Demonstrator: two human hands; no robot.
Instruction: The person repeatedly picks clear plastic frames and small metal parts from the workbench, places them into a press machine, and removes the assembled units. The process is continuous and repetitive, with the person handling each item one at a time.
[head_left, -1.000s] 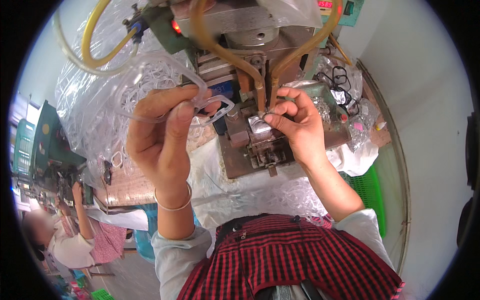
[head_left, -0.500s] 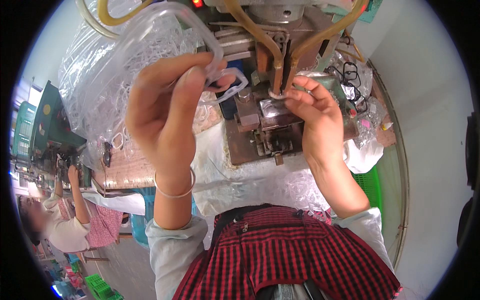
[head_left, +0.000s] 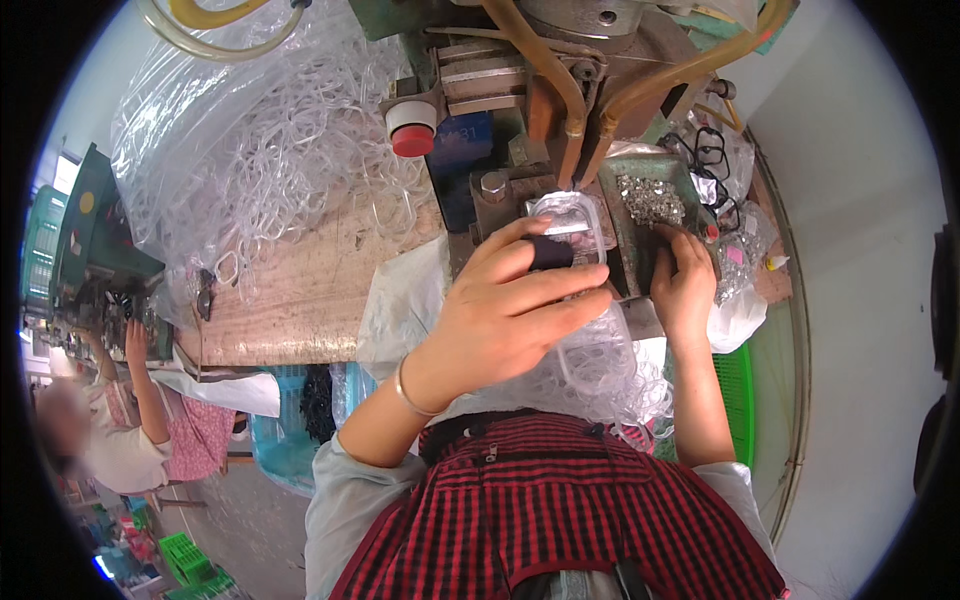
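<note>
A red-and-black checked apron (head_left: 570,490) fills the near side, below the counter (head_left: 280,325). Just beyond it, a loose pile of clear plastic parts (head_left: 645,385) lies at the counter's near edge. The left hand (head_left: 500,310) reaches over that edge with its fingers clamped on a clear frame (head_left: 603,235), which is held over the machine bed, its far end close under the copper-coloured tubes (head_left: 560,80). A dark patch (head_left: 550,253) shows among the fingers; it may be a finger cover, though the hand hides most of it.

To its right, the right hand (head_left: 685,285) dips bent fingertips into the near part of a green tray (head_left: 625,255); whether they pinch anything I cannot tell. Small metal pieces (head_left: 650,200) lie heaped in that tray. A white sheet (head_left: 405,310) hangs over the counter's near edge, left of the machine (head_left: 590,30).

Farther back, a red button (head_left: 412,140) sits on the machine's left side. Black frames (head_left: 712,150) lie toward the counter's right edge, and a big clear bag (head_left: 200,120) of tangled clear parts covers its far left. Well beyond the left edge, a co-worker (head_left: 130,440) sits at a green machine (head_left: 110,230).
</note>
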